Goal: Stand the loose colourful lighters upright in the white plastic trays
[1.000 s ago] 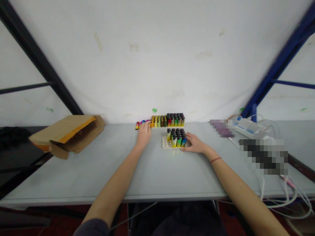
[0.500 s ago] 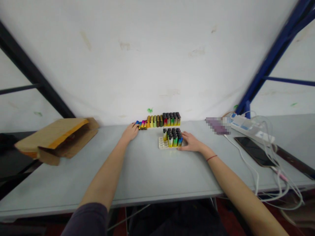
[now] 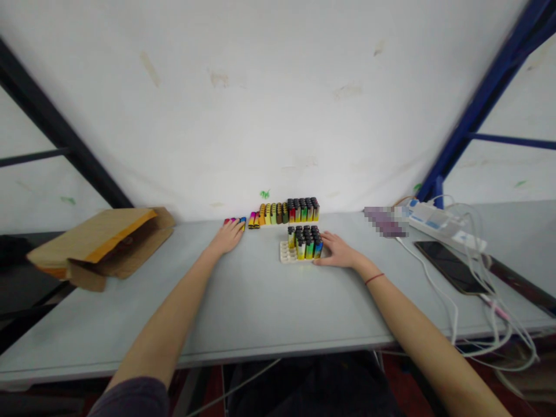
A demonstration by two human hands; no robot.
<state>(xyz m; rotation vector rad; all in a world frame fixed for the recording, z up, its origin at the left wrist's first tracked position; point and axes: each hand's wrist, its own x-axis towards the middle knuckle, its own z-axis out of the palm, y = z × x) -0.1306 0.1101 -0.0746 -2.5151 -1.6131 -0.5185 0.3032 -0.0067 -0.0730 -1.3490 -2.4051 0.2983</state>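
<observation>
My left hand (image 3: pixel 226 237) lies over a few colourful lighters (image 3: pixel 242 220) near the wall, its fingers resting on them. My right hand (image 3: pixel 340 251) is spread around the right side of a white tray (image 3: pixel 284 252) that holds upright black-topped lighters (image 3: pixel 309 246); the tray's left columns show bare slots. Between my left hand and the rear rows lie pink and yellow lighters (image 3: pixel 253 220). Behind stand yellow and green lighters (image 3: pixel 273 214) and, to their right, a second block of black-topped lighters (image 3: pixel 303 211).
An opened cardboard box (image 3: pixel 108 234) lies at the left. On the right are a purple item (image 3: pixel 386 222), a dark phone (image 3: pixel 449 266), a white power strip (image 3: pixel 443 226) and tangled white cables. A wall closes the grey table's (image 3: pixel 269 313) back.
My left hand has moved left, along with some lighters under its fingers, and a gap now separates them from the pink and yellow ones. My right hand has stayed at the tray.
</observation>
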